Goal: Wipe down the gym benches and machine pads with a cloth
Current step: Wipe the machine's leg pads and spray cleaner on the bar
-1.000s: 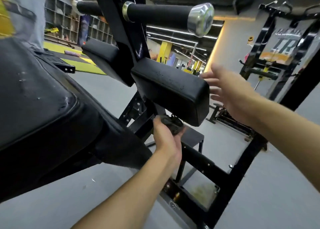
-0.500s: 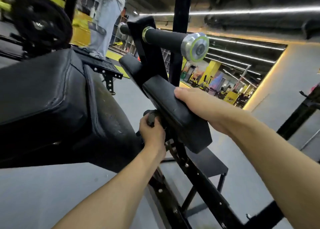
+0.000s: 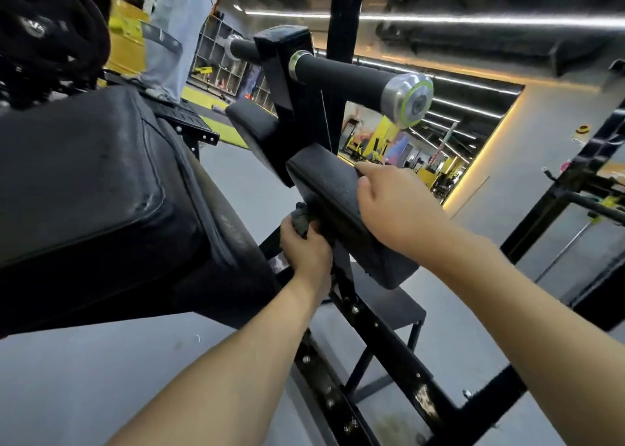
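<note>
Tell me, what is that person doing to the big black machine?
The person is cleaning a gym machine. Their left hand grips a dark, bunched-up cloth and presses it against the lower edge of a black arm pad. Their right hand holds the top of the same pad. A big black seat pad sits just to the left, with no hand on it right now.
</note>
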